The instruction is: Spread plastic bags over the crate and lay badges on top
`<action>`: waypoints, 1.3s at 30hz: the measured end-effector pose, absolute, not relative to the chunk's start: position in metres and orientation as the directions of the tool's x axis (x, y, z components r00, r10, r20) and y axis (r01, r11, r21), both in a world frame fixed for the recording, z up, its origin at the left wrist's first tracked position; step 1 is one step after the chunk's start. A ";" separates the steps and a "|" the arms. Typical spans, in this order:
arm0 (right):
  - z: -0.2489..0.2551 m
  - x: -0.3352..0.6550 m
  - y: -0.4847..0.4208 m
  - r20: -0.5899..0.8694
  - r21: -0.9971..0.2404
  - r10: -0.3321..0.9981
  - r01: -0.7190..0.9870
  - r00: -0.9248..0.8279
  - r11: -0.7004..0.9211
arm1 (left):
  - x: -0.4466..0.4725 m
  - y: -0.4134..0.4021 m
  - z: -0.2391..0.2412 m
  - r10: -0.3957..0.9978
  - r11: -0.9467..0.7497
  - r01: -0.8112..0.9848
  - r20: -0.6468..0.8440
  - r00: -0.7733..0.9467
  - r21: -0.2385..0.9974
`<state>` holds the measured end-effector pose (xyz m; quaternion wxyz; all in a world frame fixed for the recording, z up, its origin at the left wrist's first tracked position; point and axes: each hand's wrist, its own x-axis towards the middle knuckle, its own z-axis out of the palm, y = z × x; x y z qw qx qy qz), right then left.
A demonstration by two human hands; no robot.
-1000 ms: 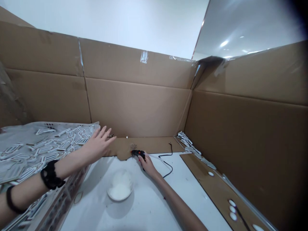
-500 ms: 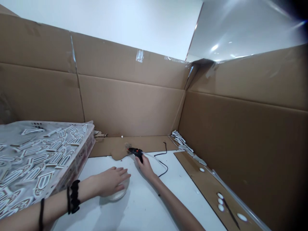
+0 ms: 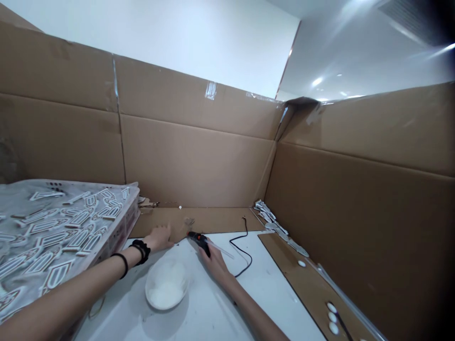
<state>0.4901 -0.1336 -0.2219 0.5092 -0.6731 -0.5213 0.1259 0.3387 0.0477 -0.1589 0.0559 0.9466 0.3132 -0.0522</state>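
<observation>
My right hand (image 3: 212, 259) is closed round a black glue gun (image 3: 199, 239) with an orange switch, its nozzle pointing left toward the brown cardboard sheet (image 3: 209, 219). A clear glue stick sticks out behind the gun, and its black cord (image 3: 242, 251) trails right over the white table (image 3: 220, 312). My left hand (image 3: 159, 237) rests at the near edge of that cardboard, fingers curled down, just left of the gun's tip. Whether it holds anything is hidden. A clear bowl (image 3: 167, 285) with white contents sits tilted on the table between my forearms.
A white crate (image 3: 117, 237) covered with plastic and several white arch-shaped pieces (image 3: 57, 222) stands at the left. Tall cardboard walls (image 3: 199, 161) enclose the back and right. More white pieces (image 3: 270, 215) lie in the back right corner, and white ovals (image 3: 332, 317) on a cardboard strip at the right.
My left hand left the bowl and moved forward to the cardboard edge beside the gun's tip. The bowl now sits tilted and nearer to me. My right hand keeps the gun.
</observation>
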 end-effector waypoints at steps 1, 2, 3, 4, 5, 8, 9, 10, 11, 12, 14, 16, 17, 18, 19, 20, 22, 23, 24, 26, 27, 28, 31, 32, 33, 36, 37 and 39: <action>-0.222 0.491 -0.132 0.351 -0.814 0.830 0.579 0.433 0.042 | 0.340 0.052 -0.161 0.575 -0.808 0.586 -0.131 0.808 0.068; -0.223 0.492 -0.130 0.341 -0.812 0.828 0.583 0.445 0.021 | 0.340 0.057 -0.162 0.559 -0.819 0.570 -0.128 0.819 0.064; -0.223 0.493 -0.128 0.331 -0.810 0.826 0.587 0.455 0.001 | 0.341 0.062 -0.162 0.544 -0.831 0.553 -0.123 0.830 0.059; -0.224 0.494 -0.127 0.324 -0.806 0.825 0.591 0.462 -0.014 | 0.342 0.066 -0.162 0.531 -0.840 0.539 -0.116 0.839 0.054; -0.224 0.495 -0.125 0.320 -0.803 0.826 0.596 0.464 -0.023 | 0.342 0.069 -0.162 0.522 -0.847 0.529 -0.104 0.846 0.049; -0.224 0.497 -0.121 0.311 -0.791 0.832 0.610 0.459 -0.040 | 0.342 0.077 -0.165 0.520 -0.852 0.523 -0.071 0.851 0.027; -0.224 0.497 -0.120 0.305 -0.789 0.832 0.612 0.463 -0.051 | 0.342 0.078 -0.166 0.522 -0.852 0.524 -0.066 0.851 0.018; -0.224 0.496 -0.119 0.296 -0.787 0.831 0.613 0.470 -0.066 | 0.342 0.079 -0.168 0.521 -0.852 0.523 -0.064 0.851 0.010; -0.224 0.496 -0.118 0.285 -0.786 0.830 0.612 0.479 -0.083 | 0.343 0.081 -0.169 0.519 -0.854 0.520 -0.064 0.852 0.002; -0.224 0.495 -0.117 0.272 -0.785 0.829 0.611 0.488 -0.101 | 0.343 0.082 -0.171 0.515 -0.857 0.516 -0.065 0.855 -0.004; -0.223 0.496 -0.116 0.246 -0.784 0.832 0.607 0.497 -0.131 | 0.343 0.084 -0.173 0.507 -0.862 0.507 -0.062 0.860 -0.017; -0.221 0.500 -0.114 0.224 -0.787 0.842 0.601 0.491 -0.141 | 0.343 0.086 -0.175 0.503 -0.864 0.502 -0.053 0.863 -0.036; -0.218 0.504 -0.113 0.214 -0.792 0.848 0.594 0.485 -0.140 | 0.342 0.087 -0.176 0.503 -0.864 0.501 -0.048 0.863 -0.049; -0.215 0.510 -0.111 0.205 -0.800 0.853 0.585 0.480 -0.137 | 0.342 0.088 -0.177 0.505 -0.862 0.502 -0.042 0.862 -0.063; -0.211 0.517 -0.108 0.197 -0.809 0.858 0.573 0.475 -0.132 | 0.342 0.088 -0.179 0.509 -0.860 0.505 -0.038 0.860 -0.077; -0.206 0.526 -0.104 0.191 -0.818 0.863 0.561 0.468 -0.123 | 0.342 0.088 -0.180 0.513 -0.856 0.508 -0.034 0.858 -0.091; -0.195 0.545 -0.095 0.180 -0.836 0.880 0.539 0.440 -0.098 | 0.341 0.088 -0.182 0.521 -0.849 0.516 -0.025 0.853 -0.116; -0.190 0.554 -0.089 0.172 -0.845 0.893 0.528 0.416 -0.083 | 0.341 0.088 -0.182 0.526 -0.845 0.519 -0.023 0.850 -0.127; -0.186 0.562 -0.083 0.160 -0.854 0.907 0.515 0.389 -0.071 | 0.340 0.087 -0.182 0.529 -0.842 0.522 -0.022 0.848 -0.135; -0.182 0.574 -0.073 0.121 -0.874 0.932 0.481 0.341 -0.063 | 0.340 0.086 -0.180 0.534 -0.838 0.526 -0.025 0.845 -0.148; -0.182 0.578 -0.068 0.101 -0.884 0.940 0.463 0.327 -0.066 | 0.339 0.085 -0.179 0.537 -0.836 0.527 -0.029 0.843 -0.152; -0.184 0.581 -0.065 0.083 -0.892 0.944 0.445 0.320 -0.072 | 0.339 0.084 -0.178 0.539 -0.834 0.529 -0.033 0.841 -0.156; -0.195 0.583 -0.061 0.059 -0.909 0.942 0.407 0.331 -0.086 | 0.338 0.083 -0.175 0.555 -0.824 0.542 -0.046 0.830 -0.168; -0.198 0.582 -0.061 0.054 -0.912 0.942 0.400 0.333 -0.089 | 0.338 0.082 -0.174 0.564 -0.818 0.549 -0.050 0.825 -0.170; -0.201 0.582 -0.062 0.050 -0.914 0.943 0.396 0.329 -0.090 | 0.338 0.082 -0.174 0.572 -0.813 0.557 -0.054 0.818 -0.170; -0.204 0.580 -0.064 0.040 -0.916 0.954 0.392 0.297 -0.083 | 0.338 0.081 -0.171 0.593 -0.800 0.579 -0.060 0.803 -0.158; -0.203 0.580 -0.064 0.041 -0.916 0.957 0.393 0.286 -0.077 | 0.338 0.081 -0.171 0.596 -0.799 0.583 -0.061 0.801 -0.151; -0.202 0.579 -0.066 0.054 -0.917 0.962 0.394 0.269 -0.059 | 0.338 0.080 -0.169 0.595 -0.800 0.584 -0.060 0.801 -0.135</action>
